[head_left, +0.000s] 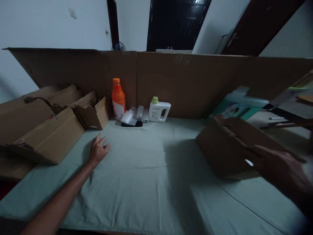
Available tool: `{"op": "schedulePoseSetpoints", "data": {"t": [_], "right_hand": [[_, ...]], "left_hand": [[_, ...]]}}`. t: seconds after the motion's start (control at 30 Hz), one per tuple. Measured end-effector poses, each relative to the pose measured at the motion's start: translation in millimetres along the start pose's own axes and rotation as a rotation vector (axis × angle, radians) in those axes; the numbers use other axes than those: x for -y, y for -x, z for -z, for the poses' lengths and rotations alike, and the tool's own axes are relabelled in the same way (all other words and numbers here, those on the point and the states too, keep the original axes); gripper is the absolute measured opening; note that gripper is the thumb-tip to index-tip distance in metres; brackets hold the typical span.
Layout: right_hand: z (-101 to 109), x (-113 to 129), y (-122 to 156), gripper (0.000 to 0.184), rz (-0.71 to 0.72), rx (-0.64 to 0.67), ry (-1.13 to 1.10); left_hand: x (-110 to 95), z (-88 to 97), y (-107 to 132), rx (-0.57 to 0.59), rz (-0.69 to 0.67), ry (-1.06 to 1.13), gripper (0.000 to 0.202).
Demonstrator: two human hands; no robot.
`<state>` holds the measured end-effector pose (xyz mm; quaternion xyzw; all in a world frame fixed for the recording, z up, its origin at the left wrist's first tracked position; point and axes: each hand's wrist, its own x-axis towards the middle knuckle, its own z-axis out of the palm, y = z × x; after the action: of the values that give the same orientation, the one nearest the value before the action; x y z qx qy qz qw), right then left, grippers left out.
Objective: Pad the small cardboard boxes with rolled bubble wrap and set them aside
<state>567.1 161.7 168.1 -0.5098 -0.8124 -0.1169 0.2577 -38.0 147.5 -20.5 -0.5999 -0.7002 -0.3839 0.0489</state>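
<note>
My left hand (98, 150) lies flat on the pale green cloth (146, 176), fingers spread, holding nothing, just right of a stack of flattened cardboard boxes (49, 130). My right hand (276, 166), blurred by motion, grips the side of a brown cardboard box (222, 150) tilted above the cloth at the right. Against the back cardboard wall stand an orange bottle (118, 98) and a white detergent bottle with a green cap (158, 110). Between them lie clear plastic packets (135, 115) on a dark flat object.
A tall cardboard screen (190, 81) runs along the back of the table. At the far right lie a teal and white package (239, 104) and a desk with pens (281, 119). A dark doorway stands behind.
</note>
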Motion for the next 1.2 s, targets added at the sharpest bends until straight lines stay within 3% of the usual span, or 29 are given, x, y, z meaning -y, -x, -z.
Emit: {"op": "schedulePoseSetpoints", "data": {"t": [0.07,0.13,0.23,0.3,0.37,0.43,0.5,0.63,0.73,0.87,0.97,1.1,1.2], "right_hand": [[-4.1,32.8,9.5,0.030,0.099,-0.052,0.063],[-8.7,70.7,12.0,0.023,0.217,-0.071,-0.010],[-13.3,121.4,8.6,0.017,0.361,0.016,-0.204],[-12.7,142.6,7.1,0.013,0.383,0.047,-0.283],[-12.4,151.0,9.6,0.030,0.300,0.019,-0.327],[-18.8,149.3,16.3,0.049,0.147,-0.009,-0.388],[-37.0,144.2,26.1,0.056,0.019,0.050,-0.475],[-97.0,144.4,45.0,0.059,-0.099,0.290,-0.639],[-133.4,152.2,50.3,0.055,-0.207,0.381,-0.672],[-154.5,154.7,48.7,0.052,-0.290,0.399,-0.700],[-161.6,143.1,46.6,0.052,-0.318,0.399,-0.702],[-161.7,110.6,17.2,0.048,-0.299,0.421,-0.740],[-161.2,92.5,-46.8,0.045,-0.240,0.465,-0.828]], "left_hand": [[-16.0,0.3,11.6,0.016,-0.013,0.033,0.046],[-38.8,1.8,28.6,0.065,-0.039,0.126,0.055],[-77.1,11.2,55.1,0.196,-0.052,0.374,0.074],[-96.6,22.0,66.7,0.292,-0.002,0.514,0.087],[-106.9,33.3,72.1,0.410,0.085,0.618,0.082],[-108.6,42.6,74.0,0.542,0.185,0.718,0.061],[-106.3,48.0,75.6,0.615,0.271,0.788,0.048],[-106.0,46.0,80.8,0.559,0.330,0.784,0.053],[-111.5,37.3,80.2,0.543,0.304,0.874,0.057],[-111.2,23.2,71.2,0.541,0.287,0.972,0.064],[-102.3,15.2,66.6,0.505,0.305,0.945,0.065],[-92.6,14.7,67.8,0.467,0.288,0.892,0.059],[-92.8,20.0,70.2,0.441,0.239,0.859,0.070]]}}
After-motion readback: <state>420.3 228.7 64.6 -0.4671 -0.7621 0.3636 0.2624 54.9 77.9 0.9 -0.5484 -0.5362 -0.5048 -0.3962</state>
